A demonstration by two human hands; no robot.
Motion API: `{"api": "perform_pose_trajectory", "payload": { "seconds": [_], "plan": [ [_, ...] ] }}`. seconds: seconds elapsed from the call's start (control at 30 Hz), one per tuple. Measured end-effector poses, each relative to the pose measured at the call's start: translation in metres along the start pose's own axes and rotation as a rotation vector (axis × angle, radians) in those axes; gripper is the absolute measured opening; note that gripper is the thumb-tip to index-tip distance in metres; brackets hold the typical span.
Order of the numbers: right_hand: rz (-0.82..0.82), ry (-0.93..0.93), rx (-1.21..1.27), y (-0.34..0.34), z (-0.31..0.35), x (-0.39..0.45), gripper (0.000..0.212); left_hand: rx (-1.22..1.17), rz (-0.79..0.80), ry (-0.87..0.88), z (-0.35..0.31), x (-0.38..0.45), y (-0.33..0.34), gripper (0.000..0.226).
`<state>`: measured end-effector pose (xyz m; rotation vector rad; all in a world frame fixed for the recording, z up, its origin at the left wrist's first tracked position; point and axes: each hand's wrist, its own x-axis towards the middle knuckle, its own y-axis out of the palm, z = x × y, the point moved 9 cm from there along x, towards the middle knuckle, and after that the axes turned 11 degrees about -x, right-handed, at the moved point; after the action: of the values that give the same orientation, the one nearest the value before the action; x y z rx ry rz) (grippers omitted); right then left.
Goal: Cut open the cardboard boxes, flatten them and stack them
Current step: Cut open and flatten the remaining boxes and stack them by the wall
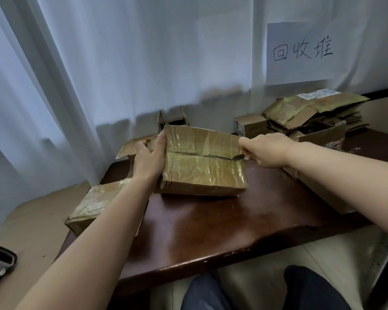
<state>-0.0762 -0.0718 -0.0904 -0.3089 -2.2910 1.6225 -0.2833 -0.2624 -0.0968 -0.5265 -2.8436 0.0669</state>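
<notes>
A taped brown cardboard box (pixel 202 162) stands tilted on the dark wooden table (pixel 211 231), its top seam facing me. My left hand (pixel 149 154) grips the box's left end, thumb over the top edge. My right hand (pixel 267 151) holds a small knife (pixel 239 156) whose blade sits in the right end of the seam; a dark slit runs along the seam from left to right. A stack of flattened boxes (pixel 314 113) lies at the back right.
Another taped box (pixel 99 204) sits under my left forearm at the table's left edge. Opened boxes (pixel 173 119) stand against the white curtain. A paper sign (pixel 300 52) hangs above the stack. My knees (pixel 255 291) are below the table's front edge.
</notes>
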Motion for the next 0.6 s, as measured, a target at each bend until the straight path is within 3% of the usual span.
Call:
{"api": "perform_pose_trajectory", "payload": {
  "seconds": [0.13, 0.23, 0.33, 0.4, 0.5, 0.6],
  "plan": [
    [0.194, 0.012, 0.019, -0.002, -0.002, 0.006, 0.02, 0.003, 0.016, -0.008, -0.002, -0.005, 0.002, 0.121],
    [0.315, 0.022, -0.134, -0.004, -0.006, 0.007, 0.016, 0.022, 0.02, 0.001, -0.006, -0.009, 0.001, 0.117],
    [0.334, 0.073, -0.263, -0.01, -0.02, 0.001, 0.015, 0.042, 0.02, -0.017, -0.004, -0.01, -0.002, 0.112],
    [0.208, 0.112, -0.076, -0.026, -0.026, 0.001, 0.013, 0.02, 0.022, -0.036, -0.003, -0.011, 0.0, 0.109],
    [-0.046, 0.136, 0.412, -0.051, -0.022, 0.006, 0.013, 0.002, 0.059, -0.048, -0.016, -0.014, 0.014, 0.106],
    [-0.079, 0.111, 0.702, -0.05, -0.006, 0.005, 0.015, -0.028, 0.132, -0.058, -0.033, -0.022, 0.031, 0.08]
  ]
}}
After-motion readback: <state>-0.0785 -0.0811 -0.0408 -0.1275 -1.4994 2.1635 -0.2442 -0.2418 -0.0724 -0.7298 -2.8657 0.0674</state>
